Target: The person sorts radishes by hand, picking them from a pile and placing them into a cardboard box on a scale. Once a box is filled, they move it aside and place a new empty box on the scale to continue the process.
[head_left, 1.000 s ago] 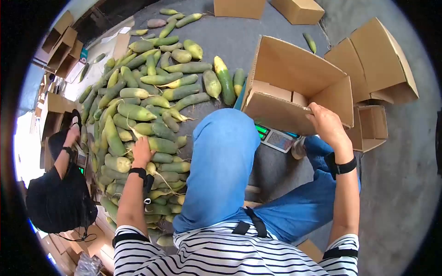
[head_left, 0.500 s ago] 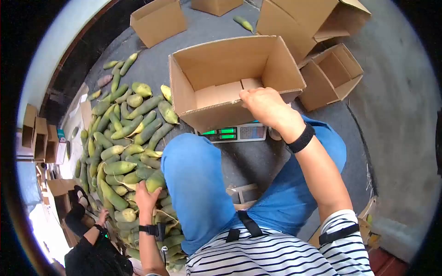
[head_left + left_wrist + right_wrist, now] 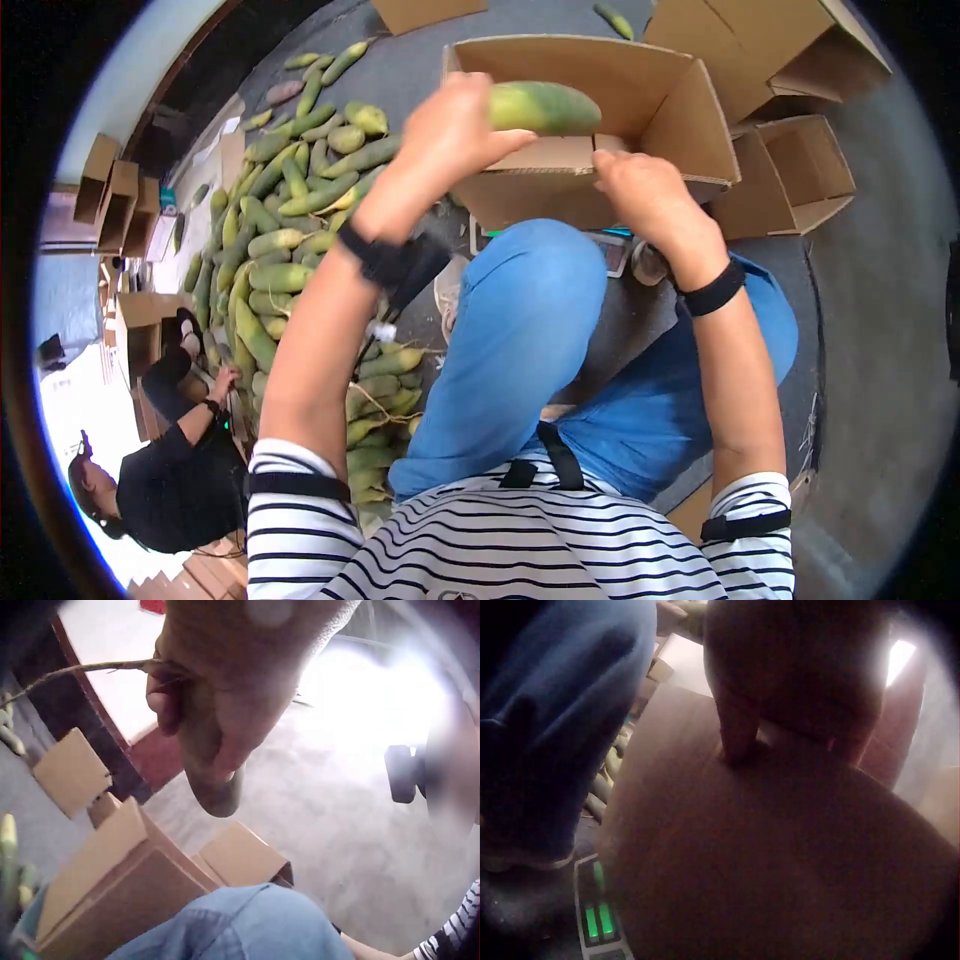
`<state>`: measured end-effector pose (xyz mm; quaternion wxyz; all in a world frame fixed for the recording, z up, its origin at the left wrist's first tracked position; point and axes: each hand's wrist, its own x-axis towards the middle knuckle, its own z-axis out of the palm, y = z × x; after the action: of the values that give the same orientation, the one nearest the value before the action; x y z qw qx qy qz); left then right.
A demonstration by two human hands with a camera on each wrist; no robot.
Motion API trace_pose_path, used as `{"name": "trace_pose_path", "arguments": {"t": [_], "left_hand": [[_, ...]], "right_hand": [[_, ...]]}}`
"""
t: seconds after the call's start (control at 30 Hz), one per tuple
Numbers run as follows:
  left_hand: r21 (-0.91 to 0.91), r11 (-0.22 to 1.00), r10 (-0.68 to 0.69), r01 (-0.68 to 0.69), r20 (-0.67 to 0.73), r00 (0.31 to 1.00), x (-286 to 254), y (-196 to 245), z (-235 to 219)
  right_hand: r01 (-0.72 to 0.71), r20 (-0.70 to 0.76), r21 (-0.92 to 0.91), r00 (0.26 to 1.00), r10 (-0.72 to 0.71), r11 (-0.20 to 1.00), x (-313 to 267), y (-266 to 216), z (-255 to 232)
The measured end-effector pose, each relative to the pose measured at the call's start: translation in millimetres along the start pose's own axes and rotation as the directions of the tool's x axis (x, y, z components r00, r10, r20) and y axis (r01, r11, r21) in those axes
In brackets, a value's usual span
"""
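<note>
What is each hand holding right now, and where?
Left hand grips the green radish by one end; right hand holds the open box at its near wall.

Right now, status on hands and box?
Left hand grips radish over open box. Right hand holds box's near flap. Nothing blocking.

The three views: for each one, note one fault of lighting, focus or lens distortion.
Head view: fisheye bends the open box and leaves black corners. Left wrist view: the left hand gripping the green radish is close and blurred, with glare washing out the floor. Right wrist view: dim, the right hand on the box is a dark blur.
</note>
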<state>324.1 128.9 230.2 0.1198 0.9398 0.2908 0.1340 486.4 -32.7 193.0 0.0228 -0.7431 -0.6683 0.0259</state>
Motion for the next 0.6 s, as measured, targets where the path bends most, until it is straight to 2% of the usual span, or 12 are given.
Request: {"name": "trace_pose_path", "arguments": {"t": [0.03,0.1,0.13,0.2,0.23,0.27,0.3,0.33,0.4,0.47,0.57,0.6], "left_hand": [[0.002,1.0,-0.01,0.01,0.008,1.0,3,6,10],[0.088,0.996,-0.016,-0.002,0.206,0.978,9,14,25],[0.085,0.996,-0.011,-0.007,0.215,0.977,12,12,26],[-0.229,0.968,0.136,-0.102,0.136,0.981,12,0,20],[-0.312,0.929,0.213,-0.202,0.002,0.977,5,-5,7],[-0.387,0.914,0.117,-0.119,-0.03,0.993,-8,-9,-7],[-0.451,0.89,0.049,-0.073,-0.065,0.997,-22,-20,-19],[-0.385,0.92,0.034,-0.065,-0.088,0.996,-37,-36,-31],[-0.33,0.939,-0.136,0.102,-0.082,0.987,-78,-73,-36],[-0.214,0.934,-0.29,0.287,0.02,0.957,-129,-133,-17],[0.338,0.892,-0.386,0.299,0.229,0.894,-230,-214,28],[0.448,0.83,-0.489,0.332,0.299,0.82,-246,-208,31]], "right_hand": [[0.033,-0.069,0.02,0.997,-0.031,0.999,-2,1,2],[0.051,-0.049,0.045,0.998,-0.049,0.998,1,2,3],[0.063,-0.036,0.065,0.998,-0.061,0.996,0,3,0],[0.039,-0.015,0.074,0.999,-0.038,0.996,-5,2,-6],[0.066,0.079,0.095,0.994,-0.073,0.993,-4,1,-10],[0.096,0.167,0.119,0.979,-0.115,0.988,-4,-1,-10],[0.096,0.125,0.116,0.986,-0.111,0.989,-5,-2,-6],[0.104,0.121,0.121,0.986,-0.118,0.987,-3,-1,-2],[-0.007,-0.096,0.047,0.995,0.011,0.999,4,4,3],[0.022,-0.093,0.051,0.995,-0.017,0.998,4,7,-1],[-0.025,0.011,0.048,1.0,0.025,0.999,0,2,-3],[-0.02,0.011,0.045,1.0,0.019,0.999,-1,1,-4]]}}
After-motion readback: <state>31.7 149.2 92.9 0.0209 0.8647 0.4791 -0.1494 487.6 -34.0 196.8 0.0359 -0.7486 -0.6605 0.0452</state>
